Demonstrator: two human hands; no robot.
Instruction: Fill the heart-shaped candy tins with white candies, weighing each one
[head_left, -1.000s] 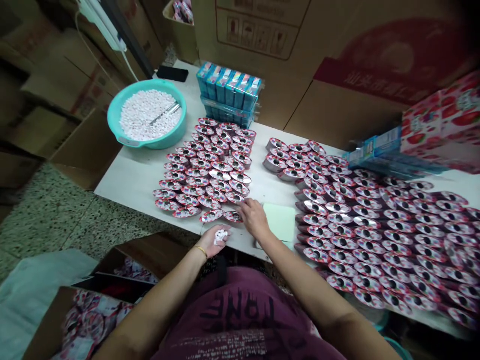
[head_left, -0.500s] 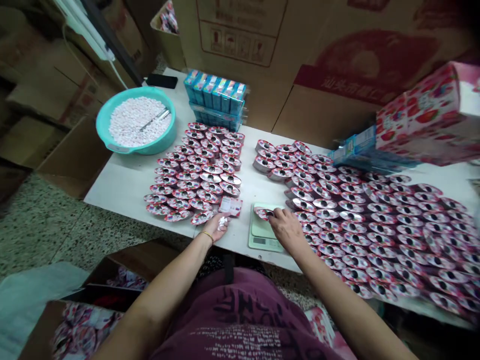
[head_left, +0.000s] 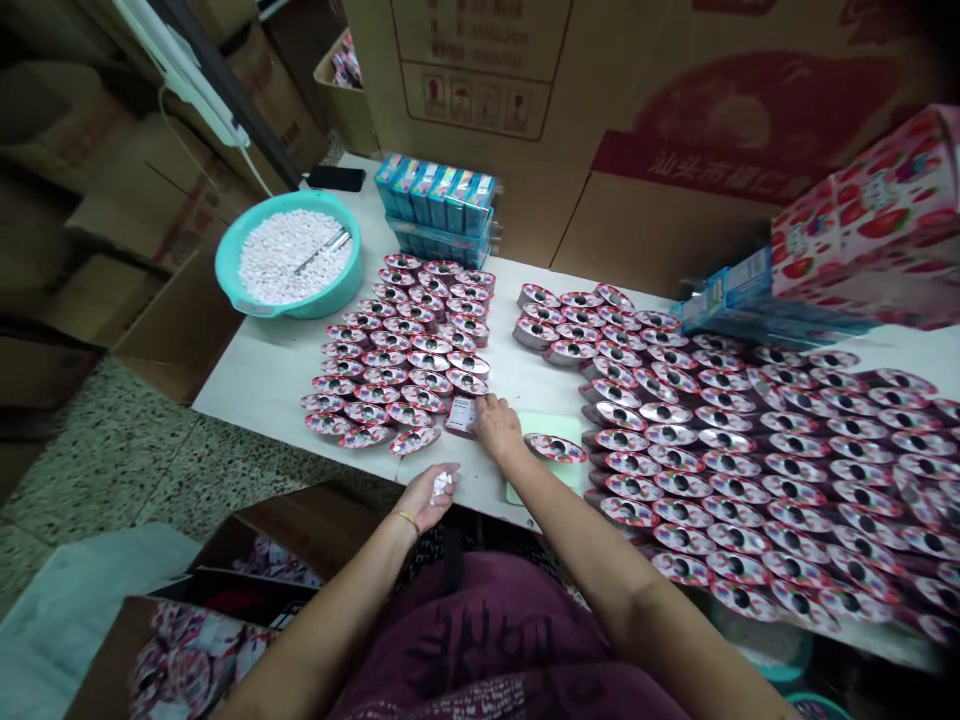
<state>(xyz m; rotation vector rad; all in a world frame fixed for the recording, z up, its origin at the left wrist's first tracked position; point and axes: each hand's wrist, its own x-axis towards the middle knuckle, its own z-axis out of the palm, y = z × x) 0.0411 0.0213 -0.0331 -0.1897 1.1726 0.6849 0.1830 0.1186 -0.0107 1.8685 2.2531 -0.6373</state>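
Note:
My left hand is cupped palm-up at the table's near edge, holding a small heap of white candies. My right hand reaches left, its fingertips on a flipped container whose white label faces up, at the near end of the left group of red-lidded containers. One red-lidded container sits on the pale green scale just right of my right wrist. A much larger group of the same containers covers the table to the right.
A teal basin of white candies with a metal scoop stands at the far left corner. Blue packets are stacked behind the left group. Cardboard boxes line the back, and an open box of wrappers sits on the floor at my left.
My right hand left a container on the scale and moved left to the flipped container. My left hand drew back slightly toward the table edge, still holding the candies.

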